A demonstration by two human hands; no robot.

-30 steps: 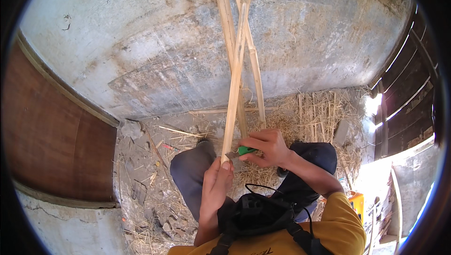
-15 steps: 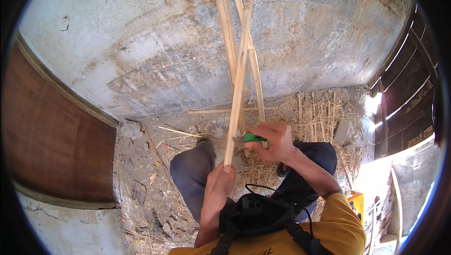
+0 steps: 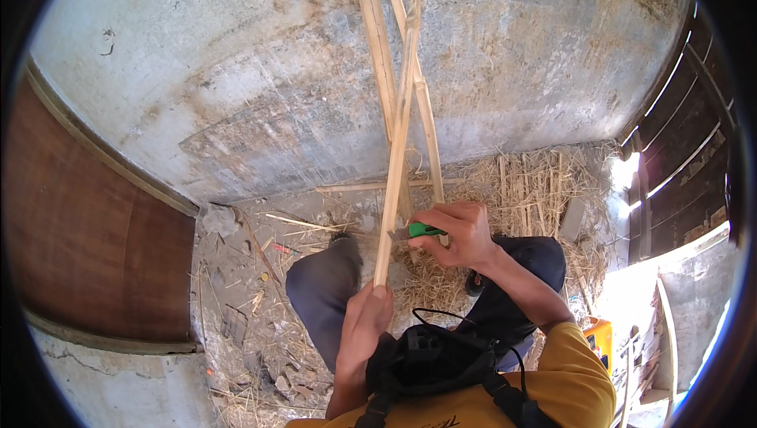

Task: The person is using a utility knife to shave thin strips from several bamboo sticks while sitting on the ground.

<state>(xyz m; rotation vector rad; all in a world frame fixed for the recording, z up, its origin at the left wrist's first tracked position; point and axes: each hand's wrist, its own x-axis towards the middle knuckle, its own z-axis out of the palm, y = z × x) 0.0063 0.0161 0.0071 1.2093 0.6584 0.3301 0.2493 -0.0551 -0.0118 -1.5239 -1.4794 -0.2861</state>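
My left hand (image 3: 364, 322) is closed round the lower end of a long pale bamboo strip (image 3: 391, 207), its thumb lying along the top. The strip slants up and away from me, crossing in front of two other strips. In my right hand (image 3: 460, 236) is a knife (image 3: 426, 229) with a green handle, gripped between thumb and curled fingers. Its short blade points left and meets the right edge of the strip, above my left hand. How deep the blade sits cannot be made out.
A wide bamboo piece (image 3: 373, 50) and a narrower strip (image 3: 426, 113) lean against the stained wall (image 3: 260, 73). Straw-like shavings (image 3: 536, 191) cover the floor between and beyond my knees. A brown panel (image 3: 102, 215) stands at left; an orange object (image 3: 599, 341) sits at right.
My left hand and the strip's lower end have shifted slightly toward me. The knife stays at nearly the same place, against the strip's edge.
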